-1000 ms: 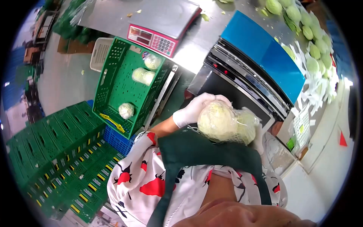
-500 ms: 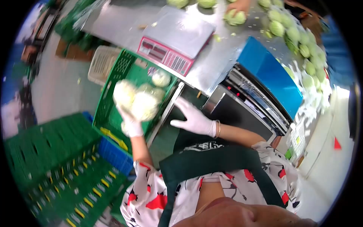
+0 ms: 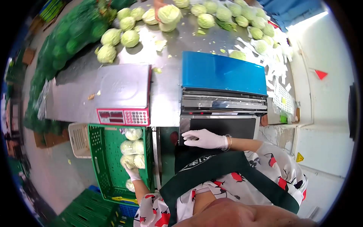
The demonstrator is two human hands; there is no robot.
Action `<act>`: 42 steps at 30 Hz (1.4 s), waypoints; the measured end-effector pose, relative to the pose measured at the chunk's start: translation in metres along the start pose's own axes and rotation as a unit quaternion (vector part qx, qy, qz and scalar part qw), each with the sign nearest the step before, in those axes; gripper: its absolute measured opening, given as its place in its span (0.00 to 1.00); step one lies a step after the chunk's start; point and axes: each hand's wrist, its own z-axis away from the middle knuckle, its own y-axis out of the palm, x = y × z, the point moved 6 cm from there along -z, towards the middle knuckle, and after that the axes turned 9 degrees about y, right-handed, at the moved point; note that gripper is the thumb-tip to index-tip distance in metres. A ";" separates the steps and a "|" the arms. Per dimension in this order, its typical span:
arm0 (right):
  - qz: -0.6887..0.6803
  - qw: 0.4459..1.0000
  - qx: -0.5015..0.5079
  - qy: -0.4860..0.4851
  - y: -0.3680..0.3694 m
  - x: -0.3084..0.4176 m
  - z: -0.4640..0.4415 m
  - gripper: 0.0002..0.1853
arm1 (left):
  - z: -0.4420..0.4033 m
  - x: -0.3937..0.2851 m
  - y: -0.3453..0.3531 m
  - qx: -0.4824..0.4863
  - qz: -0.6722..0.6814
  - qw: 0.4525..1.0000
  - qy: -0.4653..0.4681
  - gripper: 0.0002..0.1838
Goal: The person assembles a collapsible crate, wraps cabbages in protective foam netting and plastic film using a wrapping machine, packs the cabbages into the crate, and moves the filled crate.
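Observation:
My left hand (image 3: 132,173), in a white glove, is inside the green crate (image 3: 115,196) at its right side. Its fingers curve against a pale, wrapped cabbage (image 3: 127,162), partly hiding it. Further wrapped cabbages (image 3: 133,134) sit in a column along the same side, and one lies partly behind my wrist. My right hand (image 3: 206,139), also gloved, holds nothing. Its fingers stretch leftward over the dark plate (image 3: 223,128) at the front of the wrapping machine (image 3: 225,102).
A scale (image 3: 123,89) with a red keypad panel stands on the metal table (image 3: 166,87). Several loose cabbages (image 3: 129,38) lie behind it, where another person's hand (image 3: 159,8) holds one. Green net sacks (image 3: 72,41) line the left edge. A pale basket (image 3: 78,140) adjoins the crate.
The view has turned and more of the table shows. My left hand has moved towards the crate's near end. My right hand has shifted to the machine's front, its fingers closer together.

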 end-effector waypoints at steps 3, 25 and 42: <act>0.026 0.993 -0.114 -0.031 -0.073 0.012 0.025 0.23 | 0.018 -0.038 0.031 -0.100 -0.110 0.988 0.040 0.42; -0.022 0.953 -0.233 0.191 -0.531 -0.119 -0.086 0.32 | 0.245 0.076 0.805 0.541 -0.548 0.333 0.544 0.33; 0.257 0.684 -0.675 0.100 -0.775 -0.084 -0.232 0.44 | 0.242 0.094 0.823 0.476 -0.656 0.280 0.514 0.37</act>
